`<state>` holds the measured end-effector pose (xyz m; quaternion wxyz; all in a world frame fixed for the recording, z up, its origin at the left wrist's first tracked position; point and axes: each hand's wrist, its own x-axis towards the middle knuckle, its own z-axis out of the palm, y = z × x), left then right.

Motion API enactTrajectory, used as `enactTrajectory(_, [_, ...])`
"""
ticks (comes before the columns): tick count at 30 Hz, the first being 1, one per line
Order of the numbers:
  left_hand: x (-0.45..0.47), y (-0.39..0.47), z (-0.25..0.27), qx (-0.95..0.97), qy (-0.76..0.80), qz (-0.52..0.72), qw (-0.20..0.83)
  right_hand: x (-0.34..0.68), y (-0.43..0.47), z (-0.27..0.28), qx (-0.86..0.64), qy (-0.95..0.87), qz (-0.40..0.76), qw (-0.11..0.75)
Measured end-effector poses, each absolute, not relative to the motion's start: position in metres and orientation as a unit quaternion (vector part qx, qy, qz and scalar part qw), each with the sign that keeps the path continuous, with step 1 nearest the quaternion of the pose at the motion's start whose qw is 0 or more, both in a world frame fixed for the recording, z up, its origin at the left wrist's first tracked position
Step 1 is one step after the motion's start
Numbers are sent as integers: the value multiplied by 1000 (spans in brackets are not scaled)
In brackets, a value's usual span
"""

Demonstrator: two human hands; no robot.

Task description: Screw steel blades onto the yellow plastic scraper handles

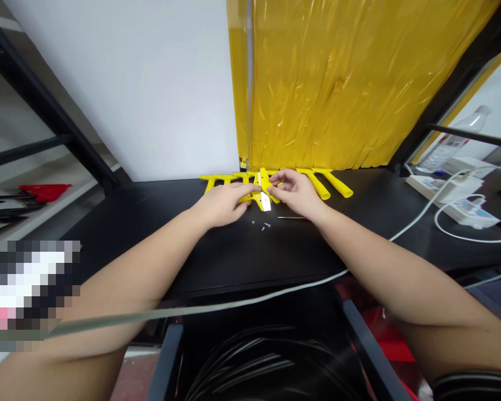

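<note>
At left of centre, a row of yellow parts is noted on the black counter, partly covered by the left hand. That hand is found partly spread, its index finger extended onto the yellow piece at frame centre; whether the piece is gripped cannot be told. A bright metal plate is seen against this piece. Both are located between the hands, their long axis running roughly up and down the frame, across the line of the fingers; neither hand is clearly nearer. Small loose screws are observed just below. The right hand is found curled at the piece's right side, thumb and index finger close together; anything pinched there cannot be confirmed. Beyond it, yellow tubular handles are recorded, with power strips at far right.
</note>
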<state>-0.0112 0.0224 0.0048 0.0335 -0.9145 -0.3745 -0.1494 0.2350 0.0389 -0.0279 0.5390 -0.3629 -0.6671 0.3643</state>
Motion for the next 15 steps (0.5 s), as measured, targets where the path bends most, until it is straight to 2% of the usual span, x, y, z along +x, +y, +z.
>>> enactTrajectory(15, [-9, 20, 6, -910, -390, -135, 35, 239, 41, -29, -401, -663, 381, 503])
